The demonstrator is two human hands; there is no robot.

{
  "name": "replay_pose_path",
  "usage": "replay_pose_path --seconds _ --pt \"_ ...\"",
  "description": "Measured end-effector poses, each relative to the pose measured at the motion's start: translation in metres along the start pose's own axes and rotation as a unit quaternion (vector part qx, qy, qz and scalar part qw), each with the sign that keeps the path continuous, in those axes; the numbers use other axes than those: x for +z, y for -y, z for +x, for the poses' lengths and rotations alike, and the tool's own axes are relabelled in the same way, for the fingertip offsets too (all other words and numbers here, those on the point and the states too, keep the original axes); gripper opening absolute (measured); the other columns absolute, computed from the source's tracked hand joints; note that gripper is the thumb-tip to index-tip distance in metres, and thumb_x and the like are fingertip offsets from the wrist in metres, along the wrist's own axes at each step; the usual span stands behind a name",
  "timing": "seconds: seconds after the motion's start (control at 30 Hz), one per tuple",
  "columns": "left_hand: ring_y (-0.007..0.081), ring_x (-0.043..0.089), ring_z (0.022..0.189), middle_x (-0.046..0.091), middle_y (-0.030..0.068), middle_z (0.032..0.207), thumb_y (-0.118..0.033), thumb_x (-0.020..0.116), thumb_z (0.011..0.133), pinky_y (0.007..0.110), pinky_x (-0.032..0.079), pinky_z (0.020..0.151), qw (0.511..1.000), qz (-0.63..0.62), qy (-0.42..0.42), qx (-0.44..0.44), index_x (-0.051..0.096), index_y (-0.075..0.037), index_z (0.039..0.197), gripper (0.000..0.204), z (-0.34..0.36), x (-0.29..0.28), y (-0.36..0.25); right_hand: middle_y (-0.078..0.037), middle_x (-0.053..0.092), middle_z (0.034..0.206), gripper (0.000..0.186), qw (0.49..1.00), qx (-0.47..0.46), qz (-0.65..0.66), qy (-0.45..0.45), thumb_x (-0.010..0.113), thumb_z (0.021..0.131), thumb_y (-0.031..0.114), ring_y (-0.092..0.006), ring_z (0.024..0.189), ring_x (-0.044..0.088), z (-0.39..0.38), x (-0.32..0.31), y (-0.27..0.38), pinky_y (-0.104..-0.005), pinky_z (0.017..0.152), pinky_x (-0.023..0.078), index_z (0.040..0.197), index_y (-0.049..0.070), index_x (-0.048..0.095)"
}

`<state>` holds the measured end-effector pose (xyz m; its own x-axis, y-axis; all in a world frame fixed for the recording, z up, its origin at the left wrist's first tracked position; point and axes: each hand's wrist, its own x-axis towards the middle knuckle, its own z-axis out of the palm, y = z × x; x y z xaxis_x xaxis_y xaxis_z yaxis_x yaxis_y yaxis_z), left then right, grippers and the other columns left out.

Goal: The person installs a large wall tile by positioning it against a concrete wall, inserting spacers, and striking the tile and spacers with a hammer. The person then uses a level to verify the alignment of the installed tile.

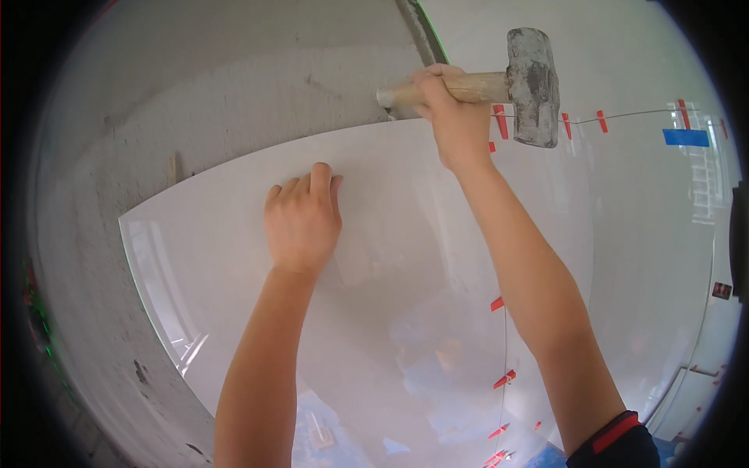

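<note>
Overhead, right hand (pixel 451 117) clenches mallet (pixel 499 87); left hand (pixel 303 220) flat on tile (pixel 406 234).

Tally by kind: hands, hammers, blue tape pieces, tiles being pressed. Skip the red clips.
Hands: 2, left hand flat on the tile, right hand gripping the hammer
Hammer: 1
Tile under the left hand: 1
Blue tape piece: 1
Total: 5

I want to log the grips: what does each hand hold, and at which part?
The right hand grips a mallet by its wooden handle, near the head. The left hand holds nothing; it rests flat on the white tile.
</note>
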<state>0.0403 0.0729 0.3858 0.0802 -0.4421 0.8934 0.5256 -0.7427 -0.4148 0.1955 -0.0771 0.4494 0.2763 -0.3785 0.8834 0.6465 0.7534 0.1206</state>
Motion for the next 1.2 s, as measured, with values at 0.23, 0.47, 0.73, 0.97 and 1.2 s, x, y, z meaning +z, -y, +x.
replay_pose_path --seconds 0.23,0.47,0.73,0.97,1.2 --pt "0.021 0.055 0.057 0.055 0.0017 0.06 -0.019 0.065 0.093 0.036 0.038 0.057 1.0 0.009 0.0 -0.009 0.052 -0.012 0.085 0.017 0.0 0.001 -0.002 -0.003 0.068 0.088 0.018 0.998 0.05 -0.029 0.009 0.071 0.084 0.018 -0.0105 0.083 0.06 -0.004 0.003 0.008 -0.0274 0.073 0.047 0.091 0.002 0.069" --pt "0.0213 0.055 0.057 0.055 0.0016 0.06 -0.019 0.065 0.093 0.036 0.039 0.058 1.0 0.003 -0.019 0.001 0.052 -0.012 0.085 0.017 -0.002 0.001 0.0 -0.002 0.067 0.091 0.018 0.999 0.004 -0.024 0.032 0.07 0.084 0.018 -0.0094 0.085 0.058 -0.009 -0.002 0.015 -0.0265 0.074 0.046 0.093 0.003 0.069" --pt "0.0216 0.055 0.057 0.056 0.0015 0.061 -0.021 0.065 0.093 0.037 0.039 0.058 1.0 0.009 -0.015 0.004 0.052 -0.011 0.085 0.018 0.001 0.0 -0.003 0.0 0.064 0.085 0.018 0.999 0.033 -0.011 0.03 0.07 0.084 0.018 -0.0084 0.074 0.055 -0.004 -0.007 0.006 -0.0268 0.065 0.044 0.093 0.002 0.068" --pt "0.0216 0.054 0.056 0.056 0.0017 0.06 -0.02 0.066 0.093 0.037 0.039 0.058 1.0 0.004 -0.014 -0.002 0.052 -0.011 0.085 0.018 -0.001 0.001 -0.002 -0.001 0.065 0.088 0.019 0.999 -0.021 0.024 0.003 0.069 0.085 0.019 -0.0101 0.081 0.057 -0.005 -0.01 0.013 -0.0275 0.073 0.046 0.094 0.002 0.068" --pt "0.0211 0.055 0.057 0.056 0.0016 0.06 -0.02 0.066 0.093 0.037 0.039 0.058 1.0 0.009 -0.009 -0.006 0.052 -0.012 0.084 0.018 0.0 0.002 -0.001 -0.002 0.067 0.095 0.016 0.999 -0.004 -0.008 0.038 0.068 0.085 0.017 -0.0123 0.09 0.06 -0.002 -0.01 0.014 -0.0279 0.082 0.047 0.093 0.003 0.068"
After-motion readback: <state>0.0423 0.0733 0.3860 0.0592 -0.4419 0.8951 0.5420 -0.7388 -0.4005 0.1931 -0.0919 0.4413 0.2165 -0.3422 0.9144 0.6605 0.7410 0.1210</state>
